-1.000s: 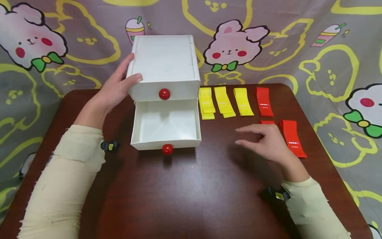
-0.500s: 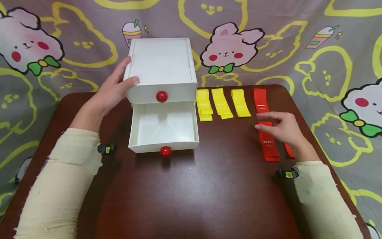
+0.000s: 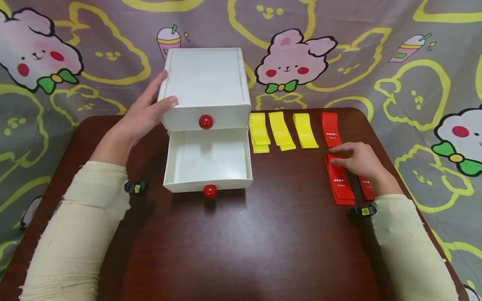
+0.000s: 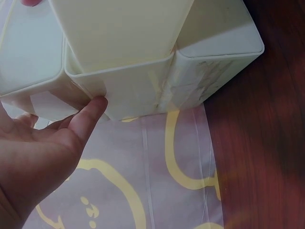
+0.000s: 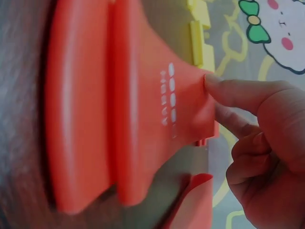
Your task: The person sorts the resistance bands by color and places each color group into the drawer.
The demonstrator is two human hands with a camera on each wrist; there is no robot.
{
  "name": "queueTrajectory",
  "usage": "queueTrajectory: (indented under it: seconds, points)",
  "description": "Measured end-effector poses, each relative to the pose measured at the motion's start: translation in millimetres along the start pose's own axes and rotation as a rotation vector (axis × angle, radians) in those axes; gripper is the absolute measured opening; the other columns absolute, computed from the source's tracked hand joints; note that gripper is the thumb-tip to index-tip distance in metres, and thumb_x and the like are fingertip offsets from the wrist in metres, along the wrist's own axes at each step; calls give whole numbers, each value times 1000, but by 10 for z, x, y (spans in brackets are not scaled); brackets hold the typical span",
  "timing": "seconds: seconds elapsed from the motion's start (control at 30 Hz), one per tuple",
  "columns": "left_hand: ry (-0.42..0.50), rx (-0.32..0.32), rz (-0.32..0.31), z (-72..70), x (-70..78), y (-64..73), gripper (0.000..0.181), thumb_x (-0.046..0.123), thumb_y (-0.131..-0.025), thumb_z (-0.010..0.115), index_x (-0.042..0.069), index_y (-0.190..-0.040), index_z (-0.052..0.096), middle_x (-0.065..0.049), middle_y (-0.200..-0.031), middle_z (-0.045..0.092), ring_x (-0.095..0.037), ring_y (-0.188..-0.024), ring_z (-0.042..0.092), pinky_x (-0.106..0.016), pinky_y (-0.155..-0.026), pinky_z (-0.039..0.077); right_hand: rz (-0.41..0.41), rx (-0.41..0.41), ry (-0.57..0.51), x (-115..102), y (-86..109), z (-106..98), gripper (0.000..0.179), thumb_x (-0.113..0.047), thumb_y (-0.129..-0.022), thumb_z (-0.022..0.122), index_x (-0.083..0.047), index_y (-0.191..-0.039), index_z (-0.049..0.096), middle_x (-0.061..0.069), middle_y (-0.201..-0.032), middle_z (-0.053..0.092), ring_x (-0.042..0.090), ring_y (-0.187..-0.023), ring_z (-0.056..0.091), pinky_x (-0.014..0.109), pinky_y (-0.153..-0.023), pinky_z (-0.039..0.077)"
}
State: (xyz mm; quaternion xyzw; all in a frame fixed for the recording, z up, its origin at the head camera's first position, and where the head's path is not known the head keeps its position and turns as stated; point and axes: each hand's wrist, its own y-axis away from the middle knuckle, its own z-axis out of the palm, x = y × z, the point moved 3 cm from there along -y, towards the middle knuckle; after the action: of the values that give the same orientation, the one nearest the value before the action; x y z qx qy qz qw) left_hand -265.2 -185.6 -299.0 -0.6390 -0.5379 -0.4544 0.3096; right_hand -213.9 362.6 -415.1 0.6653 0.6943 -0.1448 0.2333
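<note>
My left hand rests against the left side of a white drawer unit, its thumb over the top edge. In the left wrist view, a fingertip touches the unit's side. A lower drawer with a red knob is pulled out and holds nothing. At the right, my right hand pinches the far end of a folded red resistance band. The right wrist view shows thumb and finger at the narrowed end of that band, whose near folds lie low by the table.
Yellow resistance bands lie in a row right of the unit. Another red band is behind my right hand, and one more is partly hidden under it. A patterned curtain hangs behind the dark wooden table.
My right hand has moved right and a little farther back, onto the red band, and its thumb and finger have closed on its far end. My left hand stays on the drawer unit.
</note>
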Motion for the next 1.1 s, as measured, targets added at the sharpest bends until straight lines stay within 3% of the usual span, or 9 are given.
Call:
queueTrajectory:
  seconds: [0.27,0.63,0.73,0.97,1.1]
  points:
    - [-1,5,0,6,-4,0,74,48,-99,56,53,-156,8,-2,-165,9,-32,-143,24,-61,-110,25,100,-9,72,72,-18,64,51,-33,-89,77,-1,-127,66,25,-120,59,41,-103,49,54,-79,50]
    - [5,12,-1,8,-18,-8,74,48,-100,56,53,-156,8,-1,-165,9,-33,-144,24,-62,-110,24,73,37,73,-19,104,14,33,-27,-90,77,-6,-114,71,19,-110,63,38,-98,49,48,-70,51]
    - [3,13,-3,12,-17,-10,74,48,-100,55,53,-156,8,0,-166,9,-33,-145,22,-63,-110,24,53,79,60,-44,179,-34,28,-24,-90,77,-6,-111,72,17,-106,65,36,-94,50,44,-65,51]
    - [-3,19,-10,6,-15,-11,74,49,-99,55,53,-156,8,2,-166,6,-33,-146,20,-64,-109,23,-16,192,31,-154,336,-169,24,-24,-90,77,-8,-107,74,9,-79,68,30,-67,51,36,-50,44]
    - [6,19,-13,15,-18,-6,73,48,-100,55,54,-156,7,3,-166,5,-34,-146,19,-66,-109,22,-48,242,8,-239,386,-223,23,-25,-90,77,-8,-106,74,9,-83,69,28,-72,51,32,-50,43]
